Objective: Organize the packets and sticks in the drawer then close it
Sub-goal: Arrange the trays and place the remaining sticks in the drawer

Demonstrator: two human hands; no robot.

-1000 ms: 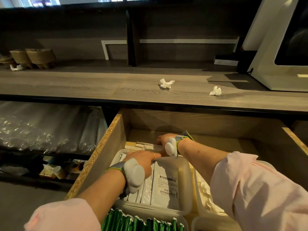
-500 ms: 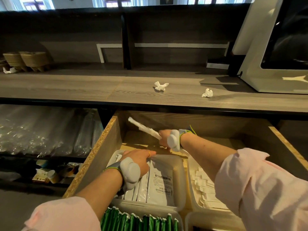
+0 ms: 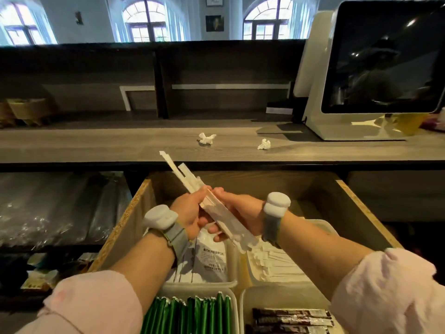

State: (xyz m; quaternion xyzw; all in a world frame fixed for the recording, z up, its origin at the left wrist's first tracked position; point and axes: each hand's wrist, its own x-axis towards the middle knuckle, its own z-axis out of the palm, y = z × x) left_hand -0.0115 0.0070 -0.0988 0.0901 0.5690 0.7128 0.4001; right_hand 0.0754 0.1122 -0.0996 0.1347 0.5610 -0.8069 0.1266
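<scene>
- Two hands (image 3: 190,210) (image 3: 240,209).
- Two wrist devices (image 3: 160,216) (image 3: 277,206).
- One bundle of white sticks (image 3: 190,183); the sticks overlap too much to count.
- One drawer (image 3: 337,206).
- Four trays (image 3: 242,307).
- Three dark packets (image 3: 292,321) showing.
- Green packets (image 3: 192,314): too tightly packed to count.
- Two crumpled tissues (image 3: 206,138) (image 3: 264,144).
- One screen (image 3: 385,59).
- Three arched windows (image 3: 144,20).

A café service counter; till screen (image 3: 382,59) stands above drawer (image 3: 356,203) of sachets.
</scene>
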